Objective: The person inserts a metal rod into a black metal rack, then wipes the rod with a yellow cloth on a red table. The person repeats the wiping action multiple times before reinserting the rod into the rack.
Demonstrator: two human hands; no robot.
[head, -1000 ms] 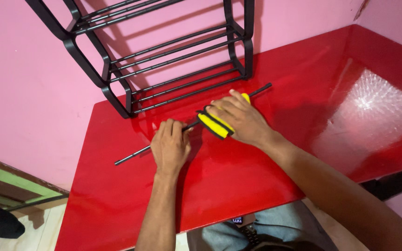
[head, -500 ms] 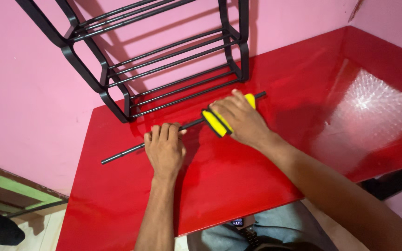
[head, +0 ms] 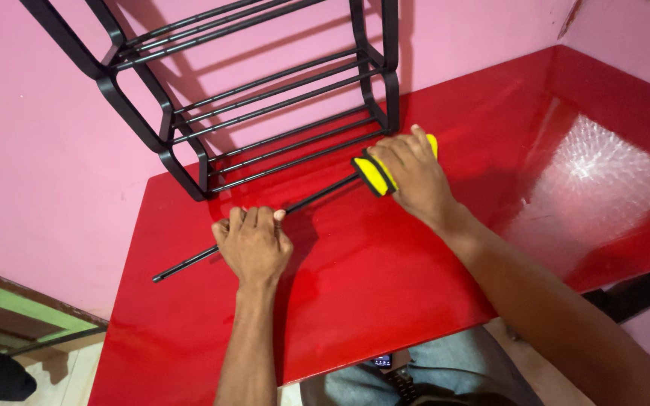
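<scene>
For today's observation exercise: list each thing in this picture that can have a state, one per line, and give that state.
Left hand: palm down, pressing the rod on the table.
Right hand: closed over the yellow tool.
Rod: lying flat, slanted across the table.
Yellow tool: on the rod, gripped.
Rack: standing on the table against the wall, shelves bare.
Table: glossy, reflecting light.

The black rod (head: pixel 257 225) is sliding leftward across the red table (head: pixel 385 301), away from the black rack (head: pixel 265 98). The right hand (head: pixel 408 177) is now covering the rod's right end, gripping the yellow block (head: pixel 374 174).
</scene>
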